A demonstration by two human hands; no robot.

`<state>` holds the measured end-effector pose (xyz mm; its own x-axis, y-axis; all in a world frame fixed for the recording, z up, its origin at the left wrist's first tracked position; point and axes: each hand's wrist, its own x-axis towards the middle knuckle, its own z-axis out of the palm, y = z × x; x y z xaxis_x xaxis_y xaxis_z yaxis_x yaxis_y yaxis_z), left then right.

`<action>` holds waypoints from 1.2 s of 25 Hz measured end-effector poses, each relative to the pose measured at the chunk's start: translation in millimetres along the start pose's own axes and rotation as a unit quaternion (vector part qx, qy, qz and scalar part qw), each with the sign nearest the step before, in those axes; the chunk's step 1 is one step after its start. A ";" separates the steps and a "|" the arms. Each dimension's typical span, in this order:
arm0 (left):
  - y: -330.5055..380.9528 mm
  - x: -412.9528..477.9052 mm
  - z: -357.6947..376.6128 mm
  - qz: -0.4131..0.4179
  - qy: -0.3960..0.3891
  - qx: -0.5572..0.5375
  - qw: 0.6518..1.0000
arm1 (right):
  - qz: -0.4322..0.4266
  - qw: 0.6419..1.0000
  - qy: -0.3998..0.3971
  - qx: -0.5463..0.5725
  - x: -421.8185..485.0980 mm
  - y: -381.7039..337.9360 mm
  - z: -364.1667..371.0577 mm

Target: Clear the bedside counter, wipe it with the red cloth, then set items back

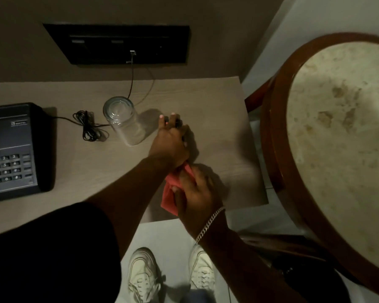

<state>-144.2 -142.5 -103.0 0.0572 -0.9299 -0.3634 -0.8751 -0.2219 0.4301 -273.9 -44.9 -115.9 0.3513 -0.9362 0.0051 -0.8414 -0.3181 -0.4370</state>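
The bedside counter (79, 176) is pale wood-grain. My left hand (169, 145) reaches across it and is closed on a small dark object (178, 123), most of it hidden under my fingers. Just below, my right hand (195, 189), with a chain bracelet at the wrist, presses and grips the red cloth (170, 194) near the counter's front right edge. A clear drinking glass (123, 121) stands upside down just left of my left hand. A dark desk phone (15, 149) sits at the counter's left end.
A bundled black cord (89, 126) lies between the phone and the glass, and a cable runs up to a black wall panel (118, 43). A round stone-topped table with a wooden rim (341, 127) stands close on the right. My white shoes (142, 278) are on the floor below.
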 end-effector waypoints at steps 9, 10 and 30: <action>-8.0 15.4 8.0 0.014 0.034 -0.088 0.995 | -0.009 0.997 -0.053 0.046 -46.0 33.0 -18.4; -5.8 13.0 6.5 0.016 0.057 -0.095 0.994 | 0.003 0.997 -0.042 0.068 -42.1 32.2 -25.6; 185.0 -85.6 -64.3 -0.106 -0.006 -0.448 0.888 | 0.055 0.977 -0.098 -0.182 35.1 135.2 -210.7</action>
